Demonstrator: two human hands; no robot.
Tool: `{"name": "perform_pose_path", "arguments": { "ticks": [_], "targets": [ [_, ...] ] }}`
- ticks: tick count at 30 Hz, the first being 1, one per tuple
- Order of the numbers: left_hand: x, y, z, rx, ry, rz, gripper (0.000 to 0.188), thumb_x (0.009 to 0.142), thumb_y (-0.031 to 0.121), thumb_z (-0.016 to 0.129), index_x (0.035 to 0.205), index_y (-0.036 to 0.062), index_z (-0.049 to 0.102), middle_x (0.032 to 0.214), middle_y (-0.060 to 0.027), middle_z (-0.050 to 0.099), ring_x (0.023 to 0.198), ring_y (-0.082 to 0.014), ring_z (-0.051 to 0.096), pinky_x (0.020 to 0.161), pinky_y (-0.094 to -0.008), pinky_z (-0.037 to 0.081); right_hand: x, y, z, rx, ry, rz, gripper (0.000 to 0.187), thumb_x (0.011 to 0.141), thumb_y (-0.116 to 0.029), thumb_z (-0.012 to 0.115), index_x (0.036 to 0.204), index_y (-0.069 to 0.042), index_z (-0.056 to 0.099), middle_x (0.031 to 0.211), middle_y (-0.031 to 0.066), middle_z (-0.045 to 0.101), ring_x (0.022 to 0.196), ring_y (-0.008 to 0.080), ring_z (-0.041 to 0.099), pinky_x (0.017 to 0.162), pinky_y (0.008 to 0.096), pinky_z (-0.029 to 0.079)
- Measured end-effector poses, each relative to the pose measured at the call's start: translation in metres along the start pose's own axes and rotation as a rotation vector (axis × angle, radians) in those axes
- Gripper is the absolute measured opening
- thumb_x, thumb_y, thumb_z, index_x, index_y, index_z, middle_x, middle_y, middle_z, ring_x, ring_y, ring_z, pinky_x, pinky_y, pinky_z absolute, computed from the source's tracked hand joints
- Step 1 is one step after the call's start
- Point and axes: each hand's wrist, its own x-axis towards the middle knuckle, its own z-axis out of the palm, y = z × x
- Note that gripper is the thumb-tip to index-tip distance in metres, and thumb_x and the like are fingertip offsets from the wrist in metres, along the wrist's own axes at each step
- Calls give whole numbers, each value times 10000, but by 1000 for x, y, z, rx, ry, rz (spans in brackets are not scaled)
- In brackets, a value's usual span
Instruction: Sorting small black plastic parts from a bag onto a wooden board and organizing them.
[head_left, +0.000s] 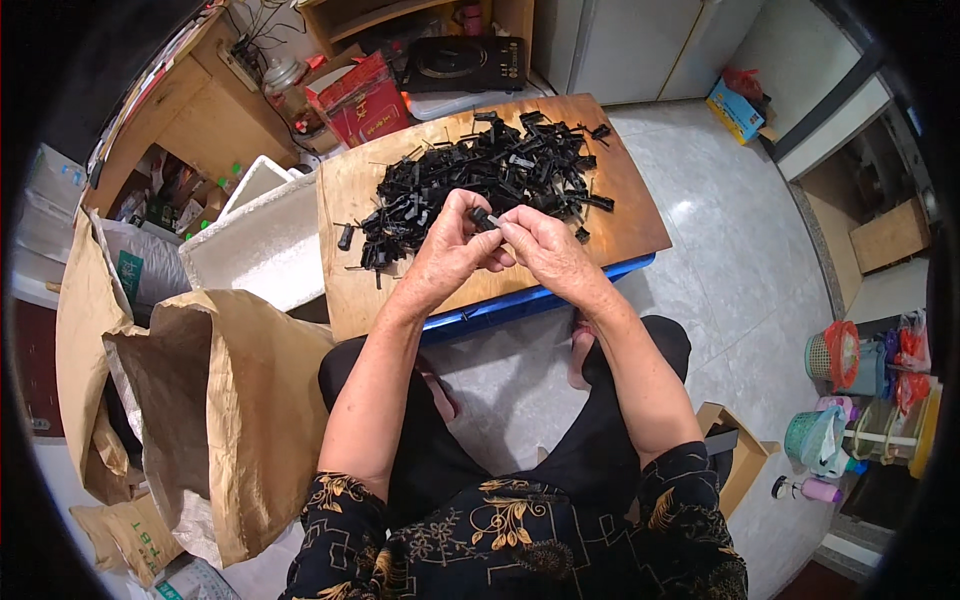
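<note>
At the far left a tall brown paper sack (225, 420) stands open beside the person's left knee, its mouth sagging; what it holds cannot be made out. Just beyond it a white foam box (262, 240) sits against the left edge of a wooden board (640, 225), and its inside looks bare white. The left hand (445, 255) is curled, fingers folded in and thumb pressed forward, pinching one end of a small black plastic part (483, 216). The right hand (548, 252) meets it from the other side, likewise closed around the same part with thumb and forefinger, so that the two hands touch over the near half of the board. Directly beyond the knuckles, on the far half of the board, lies a loose heap of black plastic pieces (490, 170), a few strays scattered toward the left edge. To the near right, on the tiled floor, an open cardboard box (735, 455) stands beside the right knee.
</note>
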Motion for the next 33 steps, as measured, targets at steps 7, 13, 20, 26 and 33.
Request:
{"name": "perform_pose_path", "arguments": {
  "ticks": [7,13,20,26,33],
  "targets": [
    [2,-9,-3,31,22,-30,244,880,73,547,1055,32,381,804,-92,557,695,-155,630,596,-256,542,3,12,8,-44,36,-33,227,913,-224,468,906,-11,545,703,112,595,643,189,595,581,325,454],
    [2,-16,-3,358,121,86,222,870,21,534,1029,30,379,729,-64,563,676,-111,606,560,-237,512,7,21,20,-165,99,-75,211,919,-202,457,925,-6,534,730,149,580,671,252,581,606,357,453],
    [3,-13,2,526,169,191,243,842,-11,533,1021,40,376,733,-125,582,661,-167,638,560,-296,518,9,25,29,-105,168,-54,195,927,-179,462,943,-2,543,743,116,582,692,188,572,637,328,455],
    [9,-13,-9,50,321,53,132,927,162,457,994,65,397,753,-67,545,645,-146,609,528,-225,493,16,35,-38,-561,250,138,335,806,-334,625,889,-12,587,803,136,624,730,257,610,659,351,468],
    [8,-29,-22,-632,296,-221,146,922,247,502,869,111,491,775,-71,566,701,-212,611,634,-312,536,-11,105,-52,-1103,217,359,292,748,-303,635,886,-46,622,855,190,635,862,360,613,754,444,494]
  ]
}}
